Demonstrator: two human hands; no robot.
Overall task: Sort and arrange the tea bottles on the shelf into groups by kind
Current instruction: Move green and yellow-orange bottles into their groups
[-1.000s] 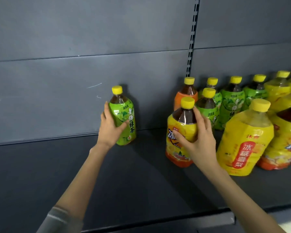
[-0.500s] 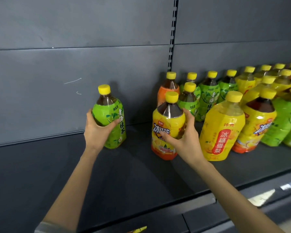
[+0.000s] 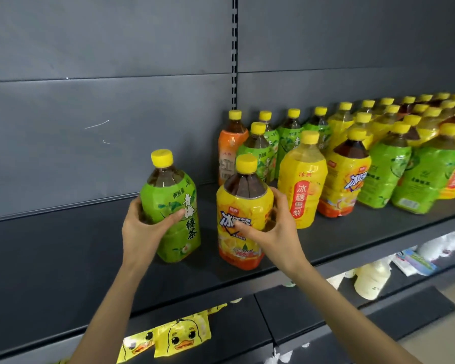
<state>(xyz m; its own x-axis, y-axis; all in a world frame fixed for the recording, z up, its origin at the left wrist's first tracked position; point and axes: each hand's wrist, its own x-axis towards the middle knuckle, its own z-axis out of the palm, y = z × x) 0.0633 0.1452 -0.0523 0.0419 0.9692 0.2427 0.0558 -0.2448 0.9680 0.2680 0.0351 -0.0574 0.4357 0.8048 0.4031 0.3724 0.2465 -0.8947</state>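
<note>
My left hand (image 3: pixel 145 227) grips a green-label tea bottle (image 3: pixel 179 214) with a yellow cap, upright near the front of the dark shelf (image 3: pixel 63 253). My right hand (image 3: pixel 273 227) grips a yellow-and-orange iced tea bottle (image 3: pixel 242 206) just to its right. The two bottles stand close together, slightly apart. Behind them stand an orange-label bottle (image 3: pixel 230 151), a green bottle (image 3: pixel 259 156) and a clear yellow pear-drink bottle (image 3: pixel 302 179). Several more green and yellow bottles (image 3: pixel 394 158), mixed by kind, run along the shelf to the right.
The shelf's left half is bare up to the grey back panel (image 3: pixel 90 140). A slotted upright (image 3: pixel 234 48) divides the back wall. On the lower shelf lie yellow duck snack packs (image 3: pixel 179 334) and pale bottles (image 3: pixel 371 279).
Both hands have drawn their bottles forward towards the shelf's front edge, and the two bottles have come closer together. My view has shifted, showing more bottles at the right and the lower shelf.
</note>
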